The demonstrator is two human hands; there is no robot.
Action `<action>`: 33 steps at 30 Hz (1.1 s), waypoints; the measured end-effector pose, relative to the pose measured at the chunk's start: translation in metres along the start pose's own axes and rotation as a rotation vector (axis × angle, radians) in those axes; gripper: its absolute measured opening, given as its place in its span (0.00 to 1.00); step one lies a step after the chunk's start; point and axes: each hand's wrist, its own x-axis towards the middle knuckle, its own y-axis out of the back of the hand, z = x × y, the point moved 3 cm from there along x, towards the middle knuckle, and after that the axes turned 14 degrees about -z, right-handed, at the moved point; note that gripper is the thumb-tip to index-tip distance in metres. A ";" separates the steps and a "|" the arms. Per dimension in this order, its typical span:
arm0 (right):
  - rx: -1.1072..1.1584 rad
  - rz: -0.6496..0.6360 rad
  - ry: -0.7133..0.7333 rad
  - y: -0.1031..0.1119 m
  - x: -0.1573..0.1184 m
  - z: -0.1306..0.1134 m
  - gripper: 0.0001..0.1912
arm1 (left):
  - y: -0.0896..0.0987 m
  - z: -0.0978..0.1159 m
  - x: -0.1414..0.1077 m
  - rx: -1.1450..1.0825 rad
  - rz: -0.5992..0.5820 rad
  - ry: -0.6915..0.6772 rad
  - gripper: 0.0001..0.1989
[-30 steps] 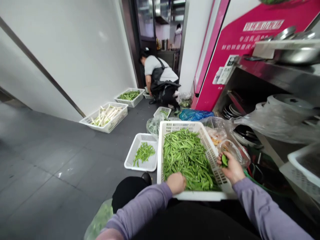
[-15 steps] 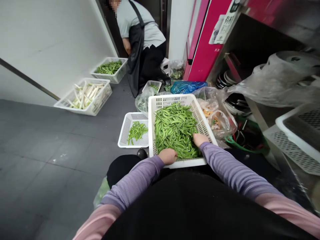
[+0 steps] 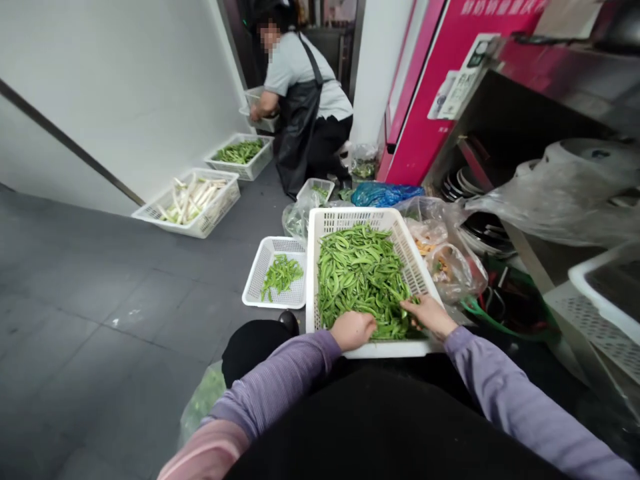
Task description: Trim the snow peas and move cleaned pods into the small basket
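A white plastic basket (image 3: pixel 314 280) full of green snow peas (image 3: pixel 360 273) stands in front of my body. My left hand (image 3: pixel 354 330) is closed, knuckles up, over the near edge of the peas; what its fingers hold is hidden. At the near right corner of the pile, my right hand (image 3: pixel 429 316) pinches a snow pea pod between thumb and fingers. Left of the basket, a smaller white tray (image 3: pixel 253 287) lies on the floor with a small heap of snow peas (image 3: pixel 282 275) in it.
A person (image 3: pixel 310 100) crouches ahead, hands at a basket by the wall. Baskets of white-stemmed vegetables (image 3: pixel 193 199) and green pods (image 3: pixel 240 151) line the wall. Plastic bags (image 3: pixel 450 270), a blue bag (image 3: pixel 385 194) and a rack with trays (image 3: pixel 605 287) stand right.
My right hand has lifted slightly out of the peas and its fingers now show. My left hand has shifted inward over the pile. The crouching person's arm now reaches to a basket. The view has tilted.
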 end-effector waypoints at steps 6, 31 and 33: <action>0.641 -0.203 0.061 -0.064 -0.012 -0.023 0.09 | -0.006 0.002 -0.004 0.263 0.114 -0.019 0.15; 0.899 -0.520 0.031 -0.038 -0.050 -0.026 0.17 | 0.023 -0.021 -0.003 0.271 0.129 0.256 0.13; 0.922 -0.581 -0.001 -0.033 -0.054 -0.018 0.18 | 0.023 -0.028 -0.001 0.266 0.112 0.261 0.12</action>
